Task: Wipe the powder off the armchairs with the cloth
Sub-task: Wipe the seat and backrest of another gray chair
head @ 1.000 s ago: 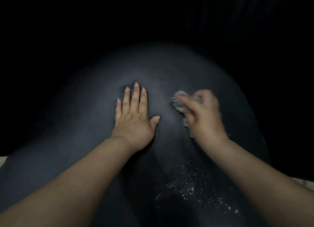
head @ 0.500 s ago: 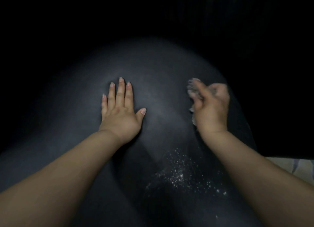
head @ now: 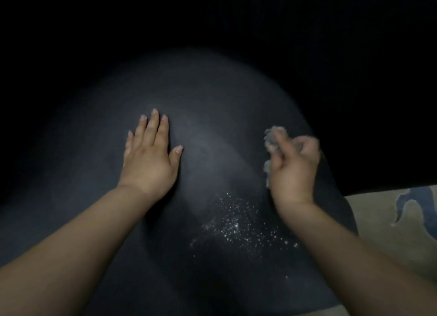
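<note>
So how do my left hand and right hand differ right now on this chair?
The left hand lies flat and open, palm down on the dark armchair, fingers straight; the right hand is curled shut around the cloth. The left hand holds nothing; the right hand's grip bunches the cloth. The left hand sits nearer the middle, the right hand by the right edge. Both lie beyond the leftover powder.

Dim, soft-focus view, black surroundings
</note>
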`<act>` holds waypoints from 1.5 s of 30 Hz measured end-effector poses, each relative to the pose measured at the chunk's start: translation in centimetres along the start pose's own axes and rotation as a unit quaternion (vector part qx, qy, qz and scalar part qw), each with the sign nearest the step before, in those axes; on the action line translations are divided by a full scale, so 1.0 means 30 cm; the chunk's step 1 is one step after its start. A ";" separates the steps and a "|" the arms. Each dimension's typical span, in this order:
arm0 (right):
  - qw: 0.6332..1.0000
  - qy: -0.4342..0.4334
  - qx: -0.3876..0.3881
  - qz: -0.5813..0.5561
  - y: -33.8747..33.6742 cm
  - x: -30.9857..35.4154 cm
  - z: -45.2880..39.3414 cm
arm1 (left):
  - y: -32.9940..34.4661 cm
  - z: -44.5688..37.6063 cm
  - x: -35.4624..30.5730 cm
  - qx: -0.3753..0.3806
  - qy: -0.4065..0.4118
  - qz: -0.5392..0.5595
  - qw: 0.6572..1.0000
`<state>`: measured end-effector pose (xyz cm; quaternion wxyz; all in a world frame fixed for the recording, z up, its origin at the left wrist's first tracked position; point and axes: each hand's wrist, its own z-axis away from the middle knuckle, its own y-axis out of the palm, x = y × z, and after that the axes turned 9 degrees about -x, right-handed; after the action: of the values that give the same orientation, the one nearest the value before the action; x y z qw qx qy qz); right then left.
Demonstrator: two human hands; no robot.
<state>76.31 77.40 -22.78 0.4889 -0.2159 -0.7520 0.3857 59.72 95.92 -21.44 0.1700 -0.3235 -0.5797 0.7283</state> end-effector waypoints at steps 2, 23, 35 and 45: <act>0.995 -0.078 0.020 -0.053 0.010 0.054 0.126 | 0.000 0.038 -0.002 -0.003 0.003 0.011 1.000; 0.994 -0.102 -0.013 0.023 0.031 0.057 0.230 | -0.053 0.292 0.170 -0.012 0.047 0.053 0.997; 0.995 -0.097 0.011 -0.005 -0.014 0.119 0.406 | -0.056 0.456 0.259 0.001 0.050 0.055 0.997; 0.973 -0.209 0.090 -0.044 0.005 0.252 0.669 | -0.083 0.564 0.211 0.018 0.067 0.055 0.996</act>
<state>54.95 75.39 -23.11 0.3549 -0.0519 -0.8084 0.4667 43.46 88.13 -18.79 0.1736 -0.4002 -0.5352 0.7233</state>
